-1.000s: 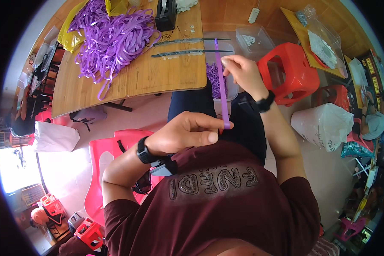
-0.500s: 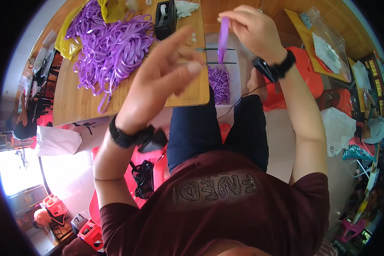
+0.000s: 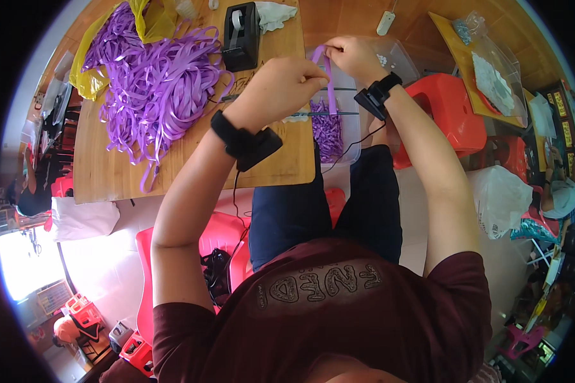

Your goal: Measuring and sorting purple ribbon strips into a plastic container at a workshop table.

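A strip of purple ribbon [image 3: 331,89] bends over the fingertips of my right hand [image 3: 354,59], which is closed on it in a pinch. One side of the strip hangs down past two thin dark rods [image 3: 345,113] at the table's edge; the other slants toward my left hand [image 3: 284,89]. That hand is closed, thumb and fingertips together by the ribbon, and its exact hold is partly hidden. Below the hands, a clear plastic bin [image 3: 352,143] holds many short purple ribbon pieces [image 3: 326,137].
A big tangle of purple ribbon [image 3: 163,83] spills from a yellow plastic bag [image 3: 89,80] across the wooden table [image 3: 249,172]. Behind my left hand stands a black tape dispenser [image 3: 241,48] beside a white cloth [image 3: 276,14]. A red stool [image 3: 450,115] is at the right.
My left hand has moved right and closed from a spread pose, now near the ribbon. My right hand has come slightly left and lower, with the ribbon now bent into a loop.
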Tool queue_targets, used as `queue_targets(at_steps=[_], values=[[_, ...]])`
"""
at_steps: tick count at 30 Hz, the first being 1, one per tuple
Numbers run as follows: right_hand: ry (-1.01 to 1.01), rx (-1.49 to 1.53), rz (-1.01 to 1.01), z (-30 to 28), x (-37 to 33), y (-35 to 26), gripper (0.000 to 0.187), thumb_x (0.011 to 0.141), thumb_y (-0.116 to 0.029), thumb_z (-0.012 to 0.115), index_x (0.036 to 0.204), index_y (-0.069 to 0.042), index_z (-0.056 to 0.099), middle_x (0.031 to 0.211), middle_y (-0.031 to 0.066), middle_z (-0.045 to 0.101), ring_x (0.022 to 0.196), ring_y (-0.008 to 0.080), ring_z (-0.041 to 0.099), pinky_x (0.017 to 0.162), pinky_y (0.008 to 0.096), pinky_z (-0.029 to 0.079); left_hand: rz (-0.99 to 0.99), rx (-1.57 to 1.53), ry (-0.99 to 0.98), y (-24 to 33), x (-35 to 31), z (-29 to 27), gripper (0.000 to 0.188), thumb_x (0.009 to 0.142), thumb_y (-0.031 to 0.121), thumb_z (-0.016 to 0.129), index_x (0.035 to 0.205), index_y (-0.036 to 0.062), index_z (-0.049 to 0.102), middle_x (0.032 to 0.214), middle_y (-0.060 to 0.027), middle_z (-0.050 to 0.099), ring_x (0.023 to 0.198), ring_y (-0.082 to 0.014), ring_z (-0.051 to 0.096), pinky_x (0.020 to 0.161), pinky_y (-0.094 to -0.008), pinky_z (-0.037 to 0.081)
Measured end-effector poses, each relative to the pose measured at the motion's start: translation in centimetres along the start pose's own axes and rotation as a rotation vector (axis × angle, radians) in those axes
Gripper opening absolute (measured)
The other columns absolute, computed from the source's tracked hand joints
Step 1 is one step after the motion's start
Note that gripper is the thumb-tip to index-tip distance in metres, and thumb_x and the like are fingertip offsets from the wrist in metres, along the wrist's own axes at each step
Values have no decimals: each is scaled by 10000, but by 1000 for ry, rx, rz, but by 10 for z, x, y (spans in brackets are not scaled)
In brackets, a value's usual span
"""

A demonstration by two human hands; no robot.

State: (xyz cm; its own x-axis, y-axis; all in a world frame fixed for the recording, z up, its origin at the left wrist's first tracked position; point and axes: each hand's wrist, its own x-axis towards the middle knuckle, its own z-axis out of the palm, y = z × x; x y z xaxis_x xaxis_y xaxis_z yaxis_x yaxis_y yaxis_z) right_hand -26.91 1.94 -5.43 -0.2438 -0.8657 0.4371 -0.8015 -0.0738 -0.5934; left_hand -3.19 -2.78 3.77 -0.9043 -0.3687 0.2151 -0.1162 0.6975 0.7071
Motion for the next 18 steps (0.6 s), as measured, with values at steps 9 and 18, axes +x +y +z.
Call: queue_targets(at_steps=[9,18], values=[[-272,498,526,48,-81,17,197,928,-183,607,933,-29,731,738,42,672,593,117,567,535,276,449,42,257,-130,-40,21,32,258,901,262,617,1011,64,740,957,-129,701,927,-329,643,813,-417,510],[-176,924,688,46,-149,-18,177,954,-209,636,955,-38,677,782,3,643,566,51,508,509,193,368,-26,194,-164,-38,21,28,262,891,279,641,984,60,749,956,-131,710,897,-311,660,801,-385,516]])
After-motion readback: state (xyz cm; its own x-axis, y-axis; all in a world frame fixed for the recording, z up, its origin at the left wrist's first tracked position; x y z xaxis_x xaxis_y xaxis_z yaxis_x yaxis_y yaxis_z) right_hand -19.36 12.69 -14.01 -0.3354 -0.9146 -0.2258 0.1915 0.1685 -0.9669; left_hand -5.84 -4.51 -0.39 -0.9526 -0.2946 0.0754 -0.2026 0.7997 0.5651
